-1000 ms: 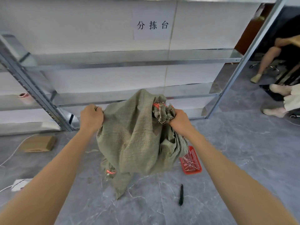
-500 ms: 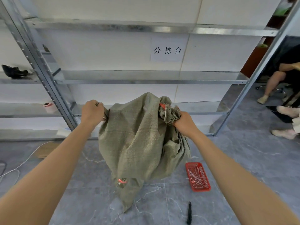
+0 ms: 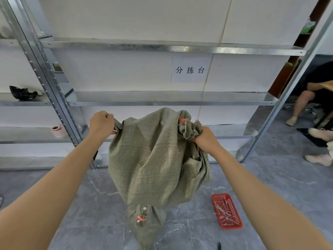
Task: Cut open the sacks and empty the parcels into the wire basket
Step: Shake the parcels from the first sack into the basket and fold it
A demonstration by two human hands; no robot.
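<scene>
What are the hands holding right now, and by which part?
Both hold the green woven sack. The left hand grips a gathered corner at its top left; the right hand grips the bunched, frayed end by the red tie.

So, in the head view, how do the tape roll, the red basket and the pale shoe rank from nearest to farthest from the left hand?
From the left hand, which grips the sack:
1. Tape roll, on the shelf just to its left.
2. Red basket, on the floor, lower right past the sack.
3. Pale shoe, at the far right edge.
</scene>
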